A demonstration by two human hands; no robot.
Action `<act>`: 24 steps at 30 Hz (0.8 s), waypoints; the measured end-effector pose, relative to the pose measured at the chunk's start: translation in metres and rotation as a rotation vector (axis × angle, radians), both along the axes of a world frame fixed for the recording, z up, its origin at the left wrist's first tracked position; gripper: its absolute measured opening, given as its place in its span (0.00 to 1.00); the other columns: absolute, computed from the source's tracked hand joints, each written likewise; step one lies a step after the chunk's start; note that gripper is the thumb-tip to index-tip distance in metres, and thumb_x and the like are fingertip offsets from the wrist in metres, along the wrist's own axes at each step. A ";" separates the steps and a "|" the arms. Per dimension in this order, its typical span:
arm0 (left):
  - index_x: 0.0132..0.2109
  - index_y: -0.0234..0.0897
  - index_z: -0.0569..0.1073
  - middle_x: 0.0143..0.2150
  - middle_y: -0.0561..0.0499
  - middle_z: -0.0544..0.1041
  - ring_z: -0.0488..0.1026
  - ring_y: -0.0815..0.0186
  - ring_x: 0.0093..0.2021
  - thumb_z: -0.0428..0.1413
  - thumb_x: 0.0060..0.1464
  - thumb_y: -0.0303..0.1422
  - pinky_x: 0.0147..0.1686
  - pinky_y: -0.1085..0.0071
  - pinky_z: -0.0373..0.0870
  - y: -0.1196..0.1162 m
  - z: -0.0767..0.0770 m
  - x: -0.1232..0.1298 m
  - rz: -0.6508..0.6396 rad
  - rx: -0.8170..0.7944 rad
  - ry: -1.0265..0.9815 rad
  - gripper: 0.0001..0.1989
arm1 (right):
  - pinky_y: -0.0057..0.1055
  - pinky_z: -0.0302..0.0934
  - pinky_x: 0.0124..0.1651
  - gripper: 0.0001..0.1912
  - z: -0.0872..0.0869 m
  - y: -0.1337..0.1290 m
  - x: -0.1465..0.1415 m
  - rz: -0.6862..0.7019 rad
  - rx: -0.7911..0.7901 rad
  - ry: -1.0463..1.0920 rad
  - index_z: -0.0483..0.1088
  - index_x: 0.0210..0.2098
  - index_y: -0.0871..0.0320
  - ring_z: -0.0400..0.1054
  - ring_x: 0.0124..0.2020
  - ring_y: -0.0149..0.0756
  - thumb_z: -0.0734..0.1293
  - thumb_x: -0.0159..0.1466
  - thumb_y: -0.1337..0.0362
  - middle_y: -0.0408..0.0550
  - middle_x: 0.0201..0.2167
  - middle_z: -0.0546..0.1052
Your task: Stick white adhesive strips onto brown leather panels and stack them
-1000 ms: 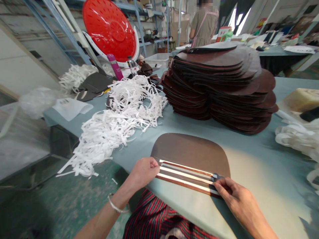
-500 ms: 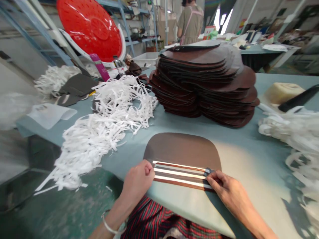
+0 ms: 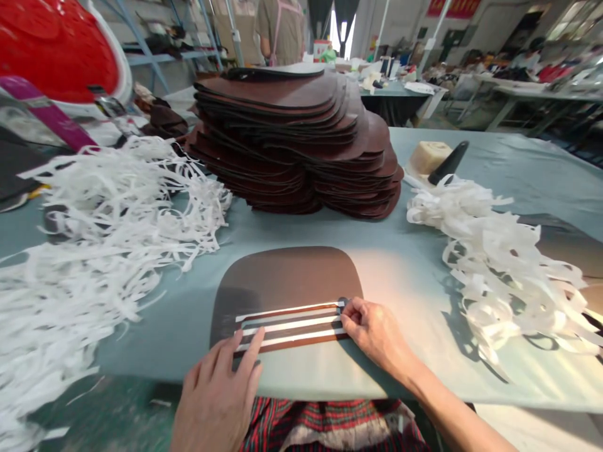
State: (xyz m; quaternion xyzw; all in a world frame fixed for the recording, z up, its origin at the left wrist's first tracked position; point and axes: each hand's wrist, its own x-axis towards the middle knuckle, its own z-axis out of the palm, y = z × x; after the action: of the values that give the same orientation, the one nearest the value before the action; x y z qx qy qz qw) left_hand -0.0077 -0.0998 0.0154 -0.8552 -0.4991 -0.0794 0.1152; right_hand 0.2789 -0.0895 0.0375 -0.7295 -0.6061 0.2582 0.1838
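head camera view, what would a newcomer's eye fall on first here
Probably the tall, uneven stack of dark brown, round-edged flat sheets, upper centre, beyond the hands. Next, the sprawling tangle of thin white strips down the left side, with a glossy red, white-rimmed round object behind it at upper left. In front, the left hand and right hand are at a brown rounded panel crossed by pale bands.

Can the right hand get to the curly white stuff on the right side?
Probably yes. The right hand is at the brown piece, and I only see tabletop between it and the curly white strips.
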 end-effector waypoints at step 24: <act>0.56 0.39 0.69 0.58 0.40 0.68 0.64 0.53 0.59 0.53 0.60 0.33 0.54 0.54 0.66 0.055 0.002 -0.010 -0.027 -0.060 -0.235 0.17 | 0.29 0.61 0.38 0.17 0.003 0.028 -0.062 0.616 0.306 -0.260 0.70 0.48 0.58 0.66 0.37 0.37 0.54 0.66 0.72 0.52 0.37 0.68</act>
State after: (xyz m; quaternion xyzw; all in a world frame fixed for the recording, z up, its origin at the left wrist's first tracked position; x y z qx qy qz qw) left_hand -0.0174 -0.0444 0.0173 -0.8497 -0.4998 -0.1658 0.0289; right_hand 0.2169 -0.0612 0.0407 -0.5038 -0.8472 0.1128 0.1256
